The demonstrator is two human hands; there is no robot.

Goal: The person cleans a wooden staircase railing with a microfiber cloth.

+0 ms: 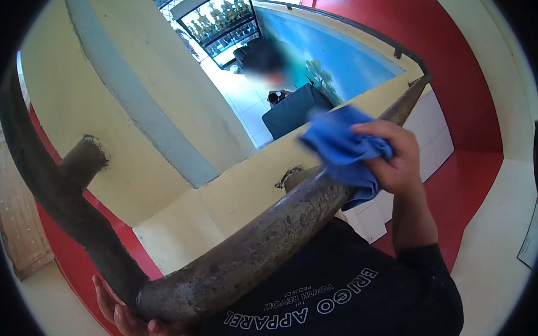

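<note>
My right hand (396,154) is closed on a crumpled blue cloth (342,139), which is slightly blurred and lies over the upper part of a thick pipe handrail (254,245). The rail is grey-brown with a scuffed, patchy surface and slopes across in front of my black T-shirt (344,284). At the rail's lower bend my left hand (132,321) cups it from below, its fingers curling up past the far side. Part of that palm is hidden under the pipe.
Another rail section (75,216) runs up the left, fixed by a stub to the cream wall (159,89). Below, beyond the wall, a person sits by a dark-covered table (296,111). A glass cabinet (222,24) of trophies stands behind. Red and cream walls rise on the right.
</note>
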